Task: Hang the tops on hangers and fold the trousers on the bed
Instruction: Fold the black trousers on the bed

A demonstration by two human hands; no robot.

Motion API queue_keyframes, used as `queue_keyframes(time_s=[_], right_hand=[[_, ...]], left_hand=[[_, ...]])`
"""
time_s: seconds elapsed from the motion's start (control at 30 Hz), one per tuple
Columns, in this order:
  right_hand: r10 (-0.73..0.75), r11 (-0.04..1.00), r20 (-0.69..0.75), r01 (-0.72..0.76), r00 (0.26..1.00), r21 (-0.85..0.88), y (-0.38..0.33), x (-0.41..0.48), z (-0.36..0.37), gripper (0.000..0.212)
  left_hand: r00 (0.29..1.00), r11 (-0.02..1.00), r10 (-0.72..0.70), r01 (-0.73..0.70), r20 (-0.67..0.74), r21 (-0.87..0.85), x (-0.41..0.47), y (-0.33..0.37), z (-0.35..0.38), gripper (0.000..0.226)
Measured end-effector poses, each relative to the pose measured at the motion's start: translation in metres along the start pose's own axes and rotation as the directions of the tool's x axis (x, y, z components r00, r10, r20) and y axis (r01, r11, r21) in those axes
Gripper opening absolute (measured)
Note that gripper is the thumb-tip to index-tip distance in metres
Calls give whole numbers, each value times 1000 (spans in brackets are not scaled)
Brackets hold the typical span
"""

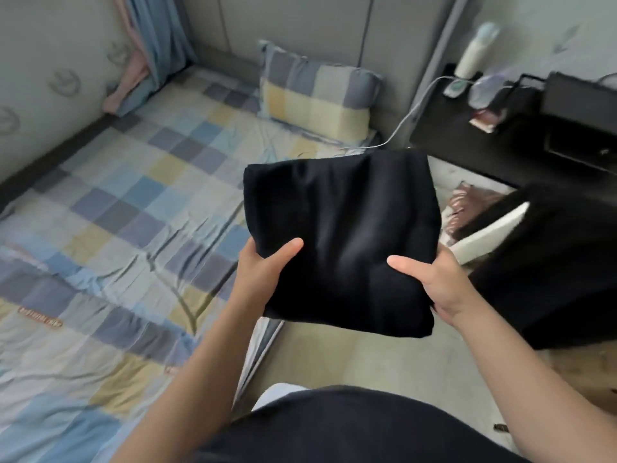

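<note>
Both grips are clamped on the black folded fabric garment: left hand on its near-left corner, right hand on its near-right edge. Thumbs lie flat on top, and the fingers are hidden underneath.

It's up in the air, not lying on anything, over the edge of the bed with the blue, grey and yellow checked sheet and the strip of pale floor beside it. A matching checked pillow leans on the grey padded headboard, there's a blue curtain in the far corner, and a dark bedside cabinet on the right carries a white bottle.

The bundle is nearly square, a bit longer front to back, with its far edge towards the pillow. It's plain black, thick, with soft creases. Can't tell from this whether it's trousers or a top.
</note>
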State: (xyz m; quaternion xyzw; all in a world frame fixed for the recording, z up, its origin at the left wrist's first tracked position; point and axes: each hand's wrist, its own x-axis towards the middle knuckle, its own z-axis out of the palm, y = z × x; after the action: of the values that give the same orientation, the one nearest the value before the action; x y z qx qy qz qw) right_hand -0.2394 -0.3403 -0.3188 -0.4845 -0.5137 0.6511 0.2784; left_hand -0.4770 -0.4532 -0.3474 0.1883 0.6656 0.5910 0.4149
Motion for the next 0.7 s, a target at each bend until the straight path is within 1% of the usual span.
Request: queue_keyframes(time_s=[0.1,0.2,0.27,0.37,0.43,0.53,0.63,0.67,0.7], right_hand=[[-57,997,-71,60,996,42,-7,-13,-79,38],[-81,993,-160,94,984,75,-12,-24,-155,39],[-75,990,-222,99,972,98,-17,-33,-198,40],[-62,982,-313,115,948,153,-24,-44,-257,38],[-58,973,-371,135,927,187,-28,-51,-292,38],[-45,962,-471,165,881,217,-30,-56,-341,43],[-32,948,-579,208,814,240,-30,-61,-389,57],[-24,948,-618,215,786,236,-30,-63,-405,57],[-17,946,-655,224,756,234,-32,-64,-421,52]], left_hand=[[994,997,54,-58,90,41,-10,7,80,44],[986,993,97,-106,133,60,-20,13,159,45],[973,986,123,-142,195,84,-27,18,207,41],[945,979,124,-167,302,121,-31,29,272,50],[924,971,134,-195,359,139,-31,36,315,46],[875,956,162,-254,457,148,-29,46,383,35],[799,947,151,-285,582,146,-24,53,455,32],[772,946,148,-293,618,140,-22,56,480,32],[744,944,148,-303,651,132,-21,58,505,32]])
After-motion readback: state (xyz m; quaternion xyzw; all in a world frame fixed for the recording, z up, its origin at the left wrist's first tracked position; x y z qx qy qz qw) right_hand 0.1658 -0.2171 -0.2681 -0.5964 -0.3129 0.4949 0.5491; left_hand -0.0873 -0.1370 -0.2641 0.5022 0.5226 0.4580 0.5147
